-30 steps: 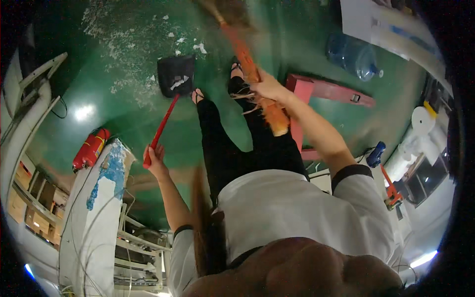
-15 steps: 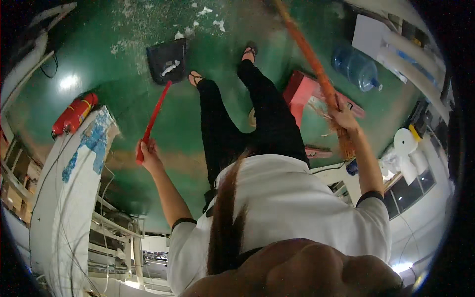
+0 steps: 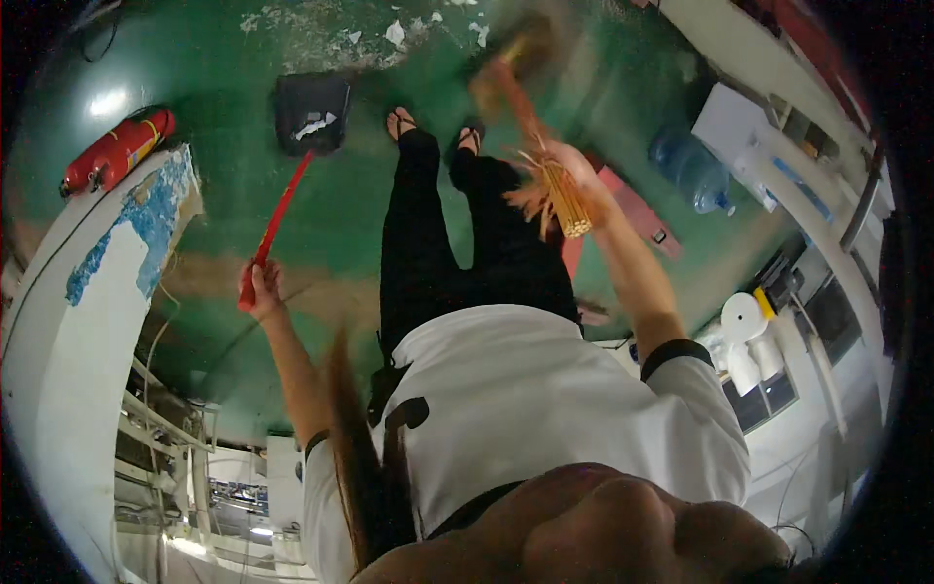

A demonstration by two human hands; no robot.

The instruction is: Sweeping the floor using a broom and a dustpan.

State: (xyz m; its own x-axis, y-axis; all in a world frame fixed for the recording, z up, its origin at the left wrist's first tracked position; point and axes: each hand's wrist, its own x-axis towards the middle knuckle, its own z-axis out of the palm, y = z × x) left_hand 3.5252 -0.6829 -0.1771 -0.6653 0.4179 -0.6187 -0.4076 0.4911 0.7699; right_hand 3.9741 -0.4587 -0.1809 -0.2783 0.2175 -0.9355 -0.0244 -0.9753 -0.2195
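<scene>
My left hand (image 3: 261, 289) is closed round the end of the long red handle of a dustpan (image 3: 289, 107). The dark pan rests on the green floor ahead and left of my feet, with white scraps (image 3: 313, 125) in it. A broom (image 3: 521, 105) with an orange-brown handle is gripped in my right hand (image 3: 581, 177). Its handle ends in a bundle of cut stalks pointing toward me, with loose frayed strips beside it. The far end of the broom is blurred and lies ahead and right of my feet.
More white scraps (image 3: 395, 35) are scattered on worn floor farther ahead. A red fire extinguisher (image 3: 117, 151) stands at left beside a peeling white pillar (image 3: 78, 341). To the right are a red piece (image 3: 637, 209) on the floor, a blue water jug (image 3: 689, 167) and a white box (image 3: 725, 125).
My right hand has swung the broom forward and to the left, bringing its far end into view. My feet have come closer together. The left hand keeps its hold on the dustpan.
</scene>
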